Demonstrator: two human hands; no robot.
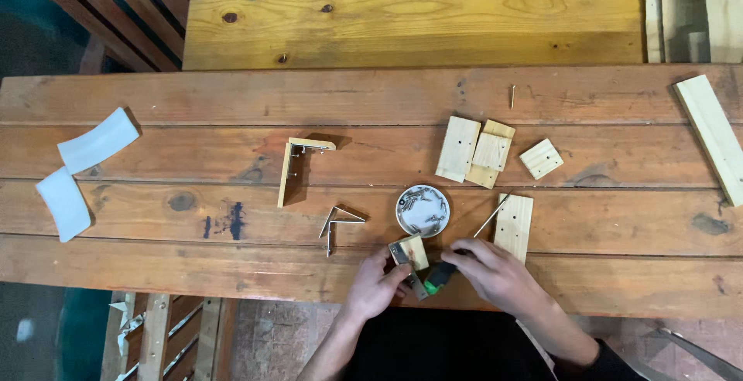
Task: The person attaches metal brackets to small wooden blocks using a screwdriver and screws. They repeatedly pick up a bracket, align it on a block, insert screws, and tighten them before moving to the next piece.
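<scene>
My left hand (pixel 375 284) pinches a small wooden block (pixel 410 253) with a metal bracket on it, at the near edge of the plank workbench (pixel 232 99). My right hand (pixel 495 273) grips a screwdriver with a black and green handle (pixel 439 276), its tip toward the block. Just beyond them sits a round white dish (pixel 422 211) holding several screws. A thin metal rod (pixel 489 222) lies beside a pale wood piece (pixel 514 226) near my right hand.
Stacked small wood pieces (pixel 474 151), a square block (pixel 541 158), a long slat (pixel 713 137) at the right, an L-shaped wood assembly (pixel 298 166), loose metal corner brackets (pixel 337 224), two white curved pieces (pixel 81 168) at the left, one screw (pixel 511 96). A pine board (pixel 418 13) lies beyond.
</scene>
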